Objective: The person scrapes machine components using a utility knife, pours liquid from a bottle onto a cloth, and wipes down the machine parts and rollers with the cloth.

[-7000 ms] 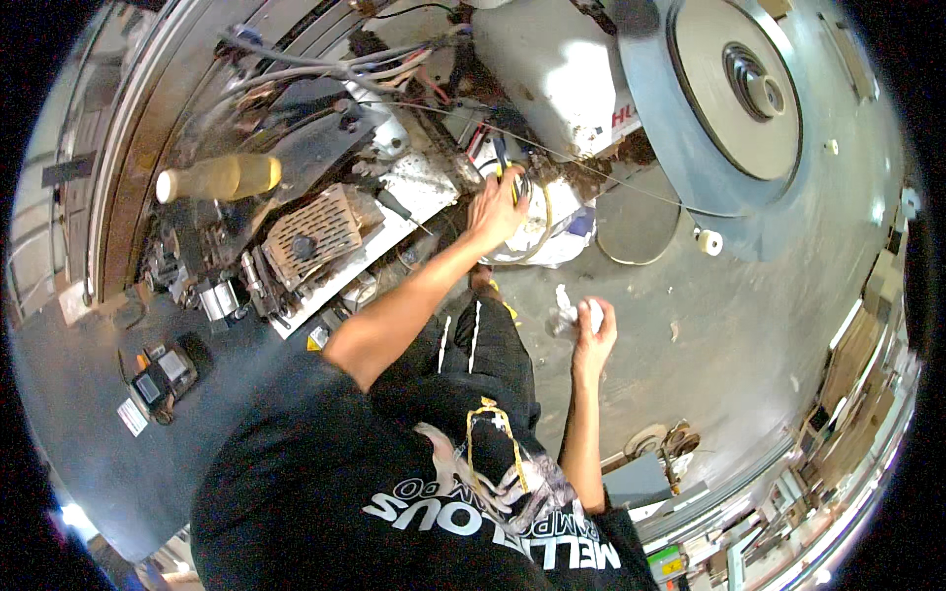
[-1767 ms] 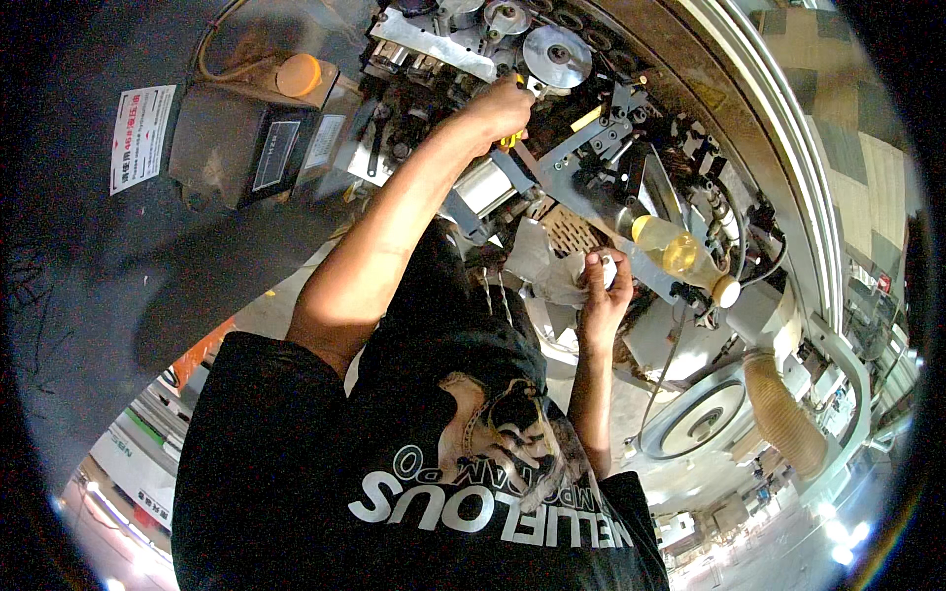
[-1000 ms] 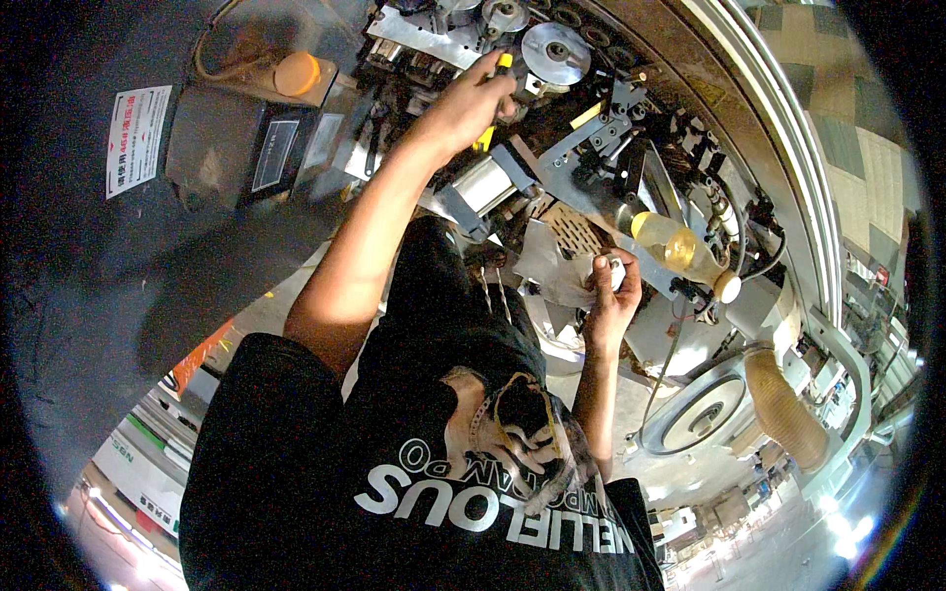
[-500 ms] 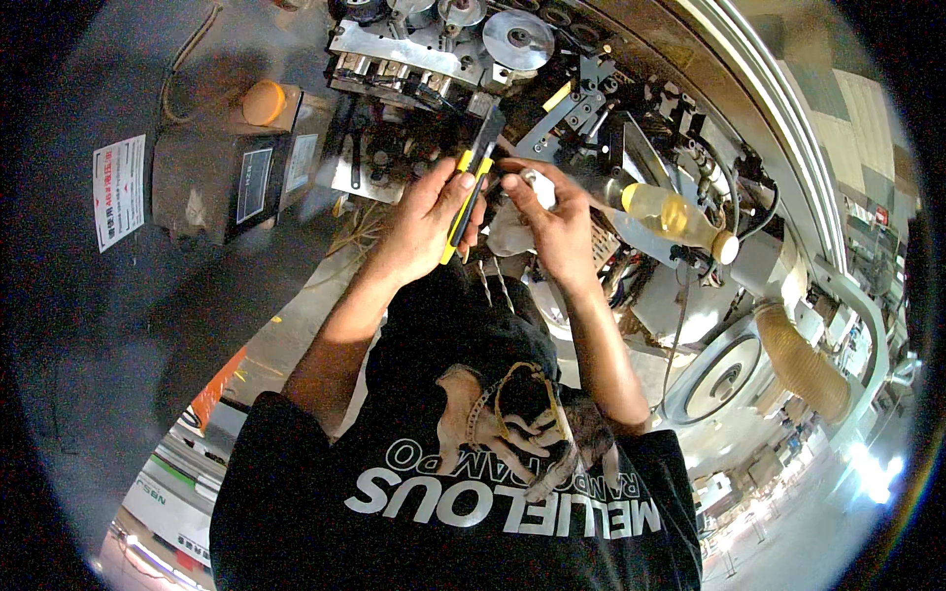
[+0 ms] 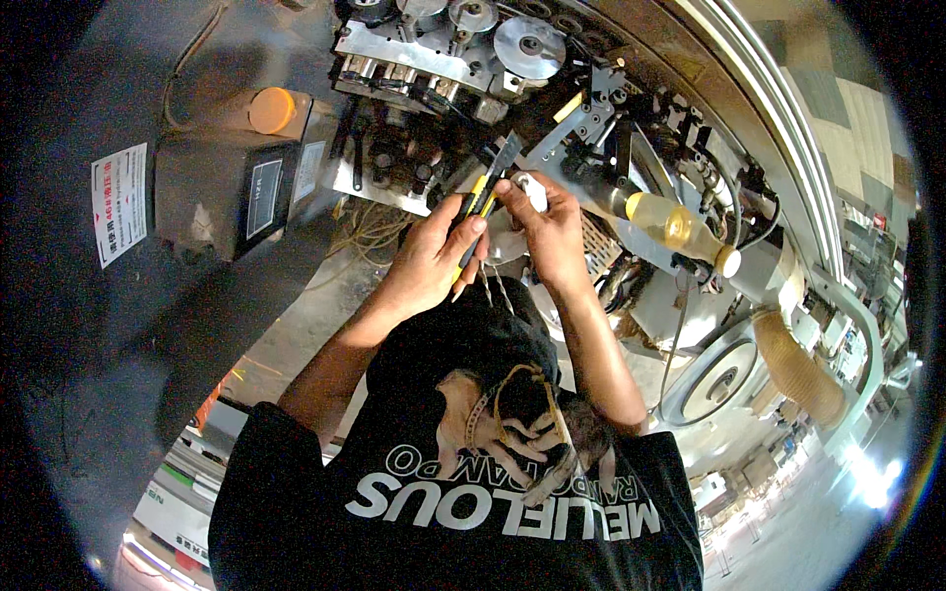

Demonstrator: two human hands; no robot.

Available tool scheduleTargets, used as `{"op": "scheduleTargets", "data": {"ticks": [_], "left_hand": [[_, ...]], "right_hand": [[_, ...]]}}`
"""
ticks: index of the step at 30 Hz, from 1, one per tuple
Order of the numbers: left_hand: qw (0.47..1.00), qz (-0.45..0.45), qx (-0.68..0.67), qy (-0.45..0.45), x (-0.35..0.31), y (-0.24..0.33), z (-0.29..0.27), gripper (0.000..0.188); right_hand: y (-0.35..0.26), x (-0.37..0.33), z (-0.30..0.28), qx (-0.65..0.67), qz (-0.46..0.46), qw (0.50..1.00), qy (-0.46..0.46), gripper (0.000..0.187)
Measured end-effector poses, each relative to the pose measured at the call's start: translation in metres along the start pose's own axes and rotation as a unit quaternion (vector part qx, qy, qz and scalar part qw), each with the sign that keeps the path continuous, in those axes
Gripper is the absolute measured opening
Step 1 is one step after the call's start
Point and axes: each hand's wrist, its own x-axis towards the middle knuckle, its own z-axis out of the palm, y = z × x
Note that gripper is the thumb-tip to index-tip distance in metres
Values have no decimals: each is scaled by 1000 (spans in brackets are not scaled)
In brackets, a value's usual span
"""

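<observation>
My left hand (image 5: 432,258) is closed around the handle of a yellow and black utility knife (image 5: 479,195). The knife tilts up and to the right, with a grey blade-like end beyond my fingers. Close against its upper part is my right hand (image 5: 557,236), with thumb and fingers bent around a small white object (image 5: 533,192). I cannot make out what kind of object that is. The right fingertips appear to meet the knife near the blade end, though the exact contact is hard to see.
Ahead stands a machine with metal discs (image 5: 529,47) and a steel block. A bottle of yellow liquid (image 5: 680,229) lies to the right. At left are a dark box (image 5: 222,187) with an orange cap (image 5: 272,110) and loose wires (image 5: 370,236). A ribbed hose (image 5: 803,360) hangs at far right.
The knife and my left hand have come slightly down, and the knife has turned in my grip. My right hand has moved left, bringing its fingertips up against the knife.
</observation>
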Motion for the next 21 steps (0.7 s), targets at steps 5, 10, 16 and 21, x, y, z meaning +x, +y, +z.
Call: {"op": "scheduleTargets", "data": {"ticks": [5,10,16,21], "left_hand": [[998,-50,-39,24,4,5,-6,35],[999,-30,-11,31,2,-4,-15,43],[966,-46,-249,-61,8,7,-20,41],[962,-38,-262,71,38,15,-27,59]], "right_hand": [[-8,-9,12,-14,1,1000,16,24],[-5,-12,23,-5,-20,1000,16,24],[-14,-2,22,43,15,999,0,23],[-6,-3,18,-61,-11,997,35,34]]}}
